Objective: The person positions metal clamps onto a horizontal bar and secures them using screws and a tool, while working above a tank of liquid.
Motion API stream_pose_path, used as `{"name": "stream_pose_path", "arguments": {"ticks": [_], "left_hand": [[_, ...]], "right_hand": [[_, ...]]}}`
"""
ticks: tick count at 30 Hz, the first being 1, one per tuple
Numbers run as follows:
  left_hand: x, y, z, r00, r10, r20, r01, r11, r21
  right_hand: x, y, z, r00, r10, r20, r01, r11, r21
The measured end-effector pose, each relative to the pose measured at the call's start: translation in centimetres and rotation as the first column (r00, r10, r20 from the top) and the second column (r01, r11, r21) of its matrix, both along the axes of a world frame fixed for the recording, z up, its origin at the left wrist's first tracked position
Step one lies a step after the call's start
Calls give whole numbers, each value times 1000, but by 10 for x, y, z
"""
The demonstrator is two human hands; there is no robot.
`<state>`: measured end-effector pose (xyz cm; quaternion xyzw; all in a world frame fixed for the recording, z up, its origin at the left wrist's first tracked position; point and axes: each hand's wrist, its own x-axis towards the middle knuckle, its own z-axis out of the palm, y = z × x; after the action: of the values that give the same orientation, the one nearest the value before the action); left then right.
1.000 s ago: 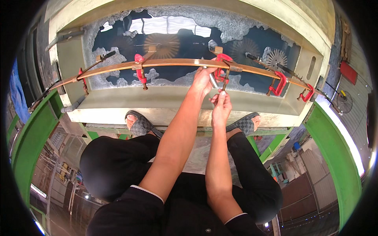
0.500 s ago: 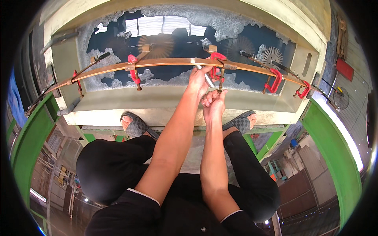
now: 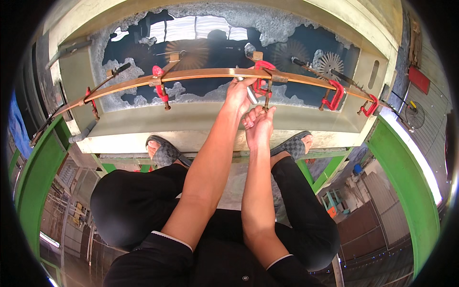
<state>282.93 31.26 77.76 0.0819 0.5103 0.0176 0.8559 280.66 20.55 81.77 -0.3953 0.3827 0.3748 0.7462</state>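
Note:
A long, curved copper-coloured bar (image 3: 201,73) spans the trough, with red C-clamps fixed along it. My left hand (image 3: 237,95) is closed just under the bar beside the middle red C-clamp (image 3: 262,67). A silver metal tube (image 3: 252,96) sticks out from its fingers toward me; the tube's far end is hidden. My right hand (image 3: 258,125) is closed at the lower end of that clamp's screw (image 3: 268,93), its thumb and fingers pinching the bottom of it. The clamp's jaw sits around the bar.
Behind the bar, the trough holds dark water with foam (image 3: 267,21) and several finned discs (image 3: 331,66). Other red clamps (image 3: 159,79) hang left and right. My sandalled feet rest at the trough's near edge (image 3: 215,140). Green metal beams (image 3: 404,182) flank me.
Both hands stay at the middle clamp with almost the same grip. The whole view has shifted very slightly.

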Motion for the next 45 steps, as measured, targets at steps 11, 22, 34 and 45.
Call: {"name": "stream_pose_path", "arguments": {"ticks": [11,22,34,45], "left_hand": [[2,3,3,999,-30,33,30,1000,-4],[-1,5,-2,997,-55,53,54,998,27],[-1,8,2,992,-106,65,102,993,52],[-2,13,3,985,-168,37,165,983,75]], "right_hand": [[4,-15,-8,997,-20,-76,29,991,131],[12,0,5,989,28,-147,-57,978,-199],[8,20,21,997,-61,-56,45,968,-247],[13,3,12,997,-29,-65,33,998,55]]}}
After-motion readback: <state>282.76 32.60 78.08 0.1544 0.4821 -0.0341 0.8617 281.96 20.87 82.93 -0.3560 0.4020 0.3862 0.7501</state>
